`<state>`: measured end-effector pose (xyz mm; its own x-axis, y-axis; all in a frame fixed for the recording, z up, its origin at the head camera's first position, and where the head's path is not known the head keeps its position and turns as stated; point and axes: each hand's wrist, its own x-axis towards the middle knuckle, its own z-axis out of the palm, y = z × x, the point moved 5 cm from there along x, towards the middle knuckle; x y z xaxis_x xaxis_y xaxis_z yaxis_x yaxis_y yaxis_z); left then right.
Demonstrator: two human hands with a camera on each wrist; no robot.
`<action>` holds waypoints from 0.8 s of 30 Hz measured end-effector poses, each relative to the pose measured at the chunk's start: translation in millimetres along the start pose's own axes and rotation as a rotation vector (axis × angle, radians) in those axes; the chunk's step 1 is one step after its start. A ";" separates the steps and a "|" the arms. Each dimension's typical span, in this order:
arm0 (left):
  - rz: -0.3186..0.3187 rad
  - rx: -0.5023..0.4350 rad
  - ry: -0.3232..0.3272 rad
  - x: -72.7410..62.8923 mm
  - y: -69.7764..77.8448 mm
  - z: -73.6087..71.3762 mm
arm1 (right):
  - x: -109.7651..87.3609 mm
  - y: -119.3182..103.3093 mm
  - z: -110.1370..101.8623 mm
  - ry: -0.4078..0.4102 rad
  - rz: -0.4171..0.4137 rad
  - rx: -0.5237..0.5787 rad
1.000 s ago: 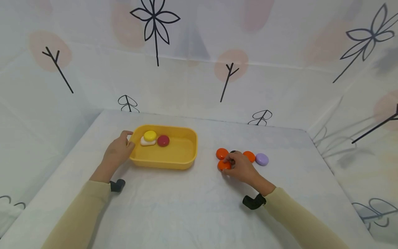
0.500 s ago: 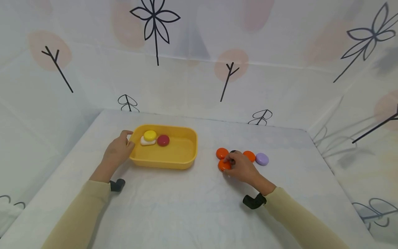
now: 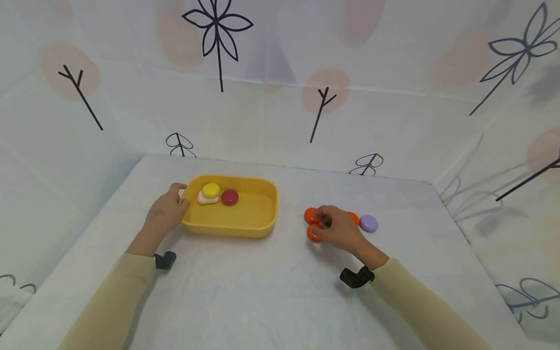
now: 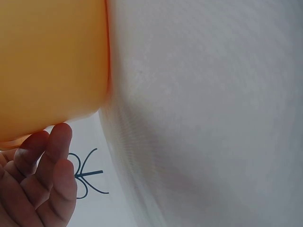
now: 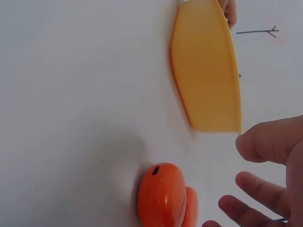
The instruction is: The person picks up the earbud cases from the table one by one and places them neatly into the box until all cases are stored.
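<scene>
At the left end of the yellow tray (image 3: 251, 209), my left hand (image 3: 165, 209) holds the tray's side; in the left wrist view its curled fingers (image 4: 59, 146) touch the outer wall. My right hand (image 3: 340, 228) hovers over a group of rounded, glossy pieces, with thumb and fingers spread apart in the right wrist view. Closest to it is an orange rounded piece (image 3: 312, 234), which shows a small dark slot in the right wrist view. Behind lies a second orange piece (image 3: 310, 215). A black piece (image 3: 326, 221) is mostly hidden by the hand.
Inside the tray, a yellow round piece (image 3: 211, 190) lies on a white piece (image 3: 205, 198), beside a dark red one (image 3: 229, 197). Right of my right hand are another orange piece (image 3: 354, 218) and a lilac one (image 3: 369, 223). A patterned cloth wall stands behind the table.
My right hand has lifted slightly off the near orange piece and its fingers have spread. That piece shifted slightly right earlier. The left hand and tray have stayed put.
</scene>
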<state>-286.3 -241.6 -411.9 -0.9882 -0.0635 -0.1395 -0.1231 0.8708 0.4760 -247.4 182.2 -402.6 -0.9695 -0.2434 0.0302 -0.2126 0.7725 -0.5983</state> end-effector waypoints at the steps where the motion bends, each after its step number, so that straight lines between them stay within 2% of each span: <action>1: 0.000 0.000 -0.001 0.3 -0.3 0.0 | 0.2 -2.2 -0.8 0.007 -0.007 0.004; 10: 0.004 -0.005 -0.013 2.9 -3.2 2.2 | 5.8 -19.1 -2.7 0.023 -0.069 0.066; 18: -0.002 -0.008 -0.008 2.6 -3.0 2.6 | 9.7 -25.5 -2.9 0.005 -0.063 0.055; 24: 0.017 -0.001 0.009 1.1 -1.4 1.1 | 14.8 -29.2 -4.2 0.001 -0.080 0.070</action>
<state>-287.1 -242.4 -413.7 -0.9909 -0.0535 -0.1235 -0.1068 0.8711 0.4794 -256.0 158.6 -381.4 -0.9498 -0.3021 0.0810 -0.2803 0.7075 -0.6488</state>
